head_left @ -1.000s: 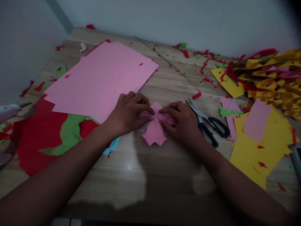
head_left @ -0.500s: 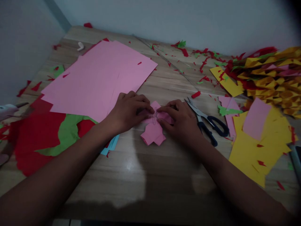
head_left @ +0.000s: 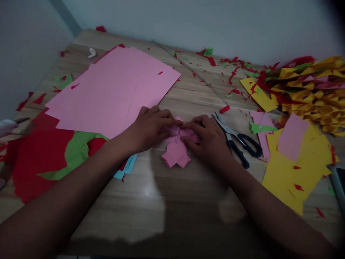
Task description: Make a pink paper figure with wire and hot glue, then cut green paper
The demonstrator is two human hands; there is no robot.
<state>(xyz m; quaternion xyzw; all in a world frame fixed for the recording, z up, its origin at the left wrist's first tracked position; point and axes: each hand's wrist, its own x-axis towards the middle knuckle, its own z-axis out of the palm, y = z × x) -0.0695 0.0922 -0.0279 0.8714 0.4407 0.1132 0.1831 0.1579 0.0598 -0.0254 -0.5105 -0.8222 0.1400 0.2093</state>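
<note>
A folded pink paper flower [head_left: 176, 154] lies on the wooden table, its petals spread around a pale, wiry-looking centre that I cannot make out well. From the left, my left hand [head_left: 151, 127] closes its thumb and fingers on the flower near that centre. My right hand [head_left: 207, 136] pinches the right side of it, thumb below and index finger above. The fingertips of both hands nearly meet over the middle and hide part of the petals. Just right of my right hand rest scissors [head_left: 237, 138] with dark blue handles, their blades apart.
Large pink sheets [head_left: 107, 90] lie at back left, over red paper [head_left: 40, 158] and a green strip [head_left: 77, 154]. Yellow sheets [head_left: 288, 180] lie right, below a heap of folded yellow paper [head_left: 318, 97]. A clear ruler [head_left: 194, 72] and scraps lie behind.
The fingertips of both hands have shifted slightly over the flower's centre, the left ones moving a little up and right. The flower stays nearly in place.
</note>
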